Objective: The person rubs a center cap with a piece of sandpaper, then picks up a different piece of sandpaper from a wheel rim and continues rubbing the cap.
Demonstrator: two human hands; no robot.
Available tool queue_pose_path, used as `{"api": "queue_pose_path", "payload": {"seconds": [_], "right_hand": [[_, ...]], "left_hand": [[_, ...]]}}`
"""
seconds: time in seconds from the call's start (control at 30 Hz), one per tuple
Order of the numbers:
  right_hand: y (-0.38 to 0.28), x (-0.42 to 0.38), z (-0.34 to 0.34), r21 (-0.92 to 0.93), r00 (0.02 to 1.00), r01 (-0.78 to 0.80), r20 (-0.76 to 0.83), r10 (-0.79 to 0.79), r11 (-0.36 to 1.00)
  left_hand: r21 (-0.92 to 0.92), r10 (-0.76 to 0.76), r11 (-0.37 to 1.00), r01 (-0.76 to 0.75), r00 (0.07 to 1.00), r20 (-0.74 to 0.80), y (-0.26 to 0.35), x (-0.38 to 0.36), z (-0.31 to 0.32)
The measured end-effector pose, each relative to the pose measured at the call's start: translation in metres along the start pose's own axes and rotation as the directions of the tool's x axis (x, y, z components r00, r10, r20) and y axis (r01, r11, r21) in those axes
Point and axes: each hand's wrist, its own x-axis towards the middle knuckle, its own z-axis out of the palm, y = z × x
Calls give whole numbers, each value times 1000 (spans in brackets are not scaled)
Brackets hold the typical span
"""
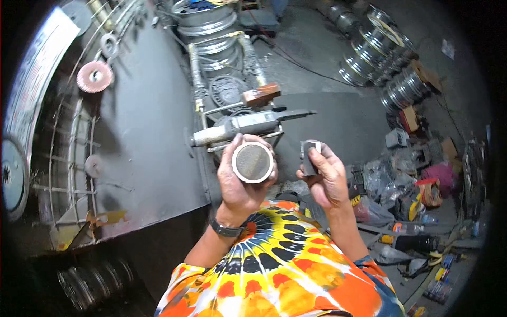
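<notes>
My left hand point(240, 194) is wrapped round a round piece point(252, 161) with a pale rim and a grey, gritty-looking face turned up towards me. A short way to the right, my right hand point(330, 179) pinches a small, dark, flat piece point(310, 158) between thumb and fingers; it looks like folded sandpaper, but its kind is not certain. The two hands are apart. Just beyond my left hand, a long grey power tool point(248, 124) with a narrow nose lies across a metal stand point(199, 76). A reddish-brown block point(262, 94) sits behind the tool.
A grey metal sheet point(153, 121) stretches along the left, beside a wire rack point(58, 158) carrying a pink abrasive wheel point(95, 76). Wheel rims point(208, 31) are stacked ahead, with more rims point(372, 47) at upper right. Bags and bottles point(406, 228) clutter the right-hand floor.
</notes>
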Motion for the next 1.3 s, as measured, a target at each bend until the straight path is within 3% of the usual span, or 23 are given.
{"api": "queue_pose_path", "payload": {"seconds": [0.07,0.2,0.47,0.57,0.63,0.67,0.73,0.77,1.0,1.13,1.2,1.3], "right_hand": [[-2,4,-7,57,1000,13,-11,-12,998],[-13,10,-24,123,999,30,21,-33,992],[-65,27,-90,109,994,103,-57,-97,989],[-88,38,-116,227,994,111,-35,-106,968],[-108,48,-146,637,975,-63,204,-90,768],[-120,52,-160,718,969,-107,231,-90,688],[-139,60,-191,766,901,-144,364,-237,626],[-150,64,-201,786,921,-128,320,-221,605],[-213,87,-252,757,900,-147,369,-232,636],[-233,102,-277,711,898,-118,374,-231,693],[-237,106,-284,559,945,88,214,-246,825],[-248,116,-290,308,961,251,37,-275,918]], "left_hand": [[57,-2,998,5,998,-62,-7,3,7],[131,-35,991,37,999,-19,-23,19,15],[101,-159,982,159,987,-3,-97,74,42],[79,-229,972,223,971,71,-129,101,52],[123,-229,968,219,971,67,-151,118,64],[154,-224,965,212,973,63,-166,128,73],[167,-243,958,232,969,50,-190,144,95],[174,-229,961,215,971,67,-203,152,105],[203,-169,966,160,985,30,-263,198,142],[196,-219,958,210,975,23,-282,228,151],[162,-245,957,241,970,4,-288,245,156],[99,-247,966,237,964,102,-293,277,160]]}}
